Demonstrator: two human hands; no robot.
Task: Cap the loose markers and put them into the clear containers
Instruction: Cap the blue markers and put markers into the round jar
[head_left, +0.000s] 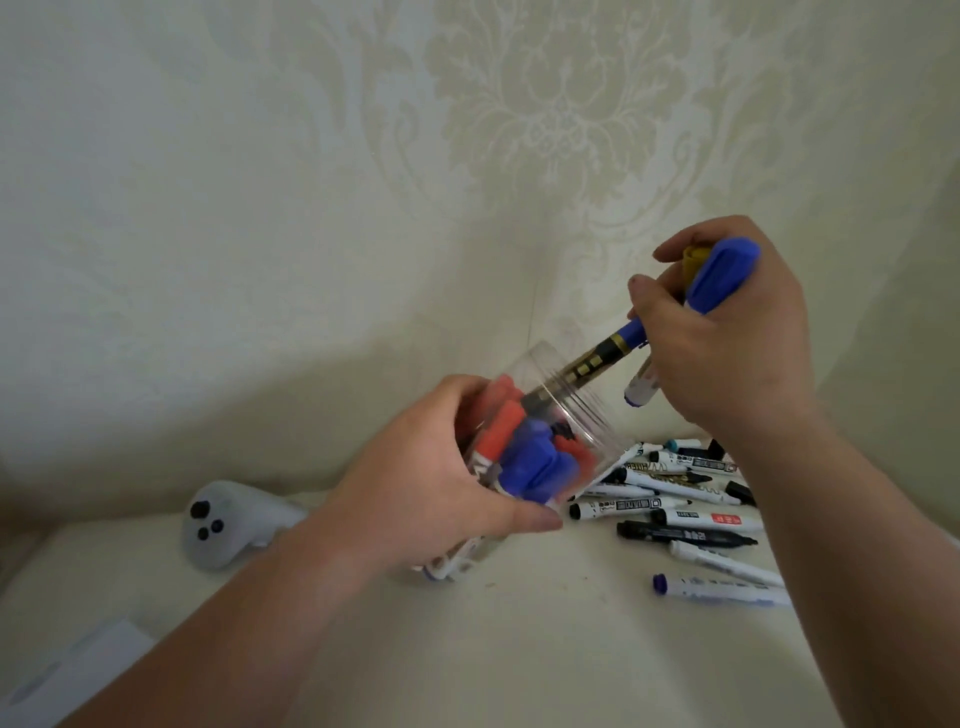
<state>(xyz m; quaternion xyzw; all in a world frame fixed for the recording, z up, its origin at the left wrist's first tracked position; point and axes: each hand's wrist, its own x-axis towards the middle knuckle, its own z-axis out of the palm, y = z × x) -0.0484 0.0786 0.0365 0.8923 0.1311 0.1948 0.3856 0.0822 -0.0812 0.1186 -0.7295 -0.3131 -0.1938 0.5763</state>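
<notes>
Paper (78, 670): a white sheet or flat box at the near left corner of the worktop (467, 649); I cannot tell which.
Controller (223, 525): white, with dark buttons, lying by the far left edge against the wall.
Left hand (415, 478): fingers wrapped round the clear container, holding it tilted above the middle of the worktop.
Clear container (561, 415): mouth tipped up towards the right, already packed with red and blue capped markers.
Black-and-gold marker (587, 369): slanted, its lower end just inside the container mouth, its upper end in the right hand.
Right hand (727, 332): fingers clamped on the black-and-gold marker, with a blue-capped marker (722, 275) held in the same fist.
Loose markers (685, 499): a heap by the far right edge, well apart from the container; several look uncapped.
Blue-tipped marker (717, 590): lies alone, nearer the front right edge, with its tip bare.
Risk: the container looks crowded, so the incoming marker may jam on the caps inside. The tilt could spill markers, and the second marker could slip from the full hand.
</notes>
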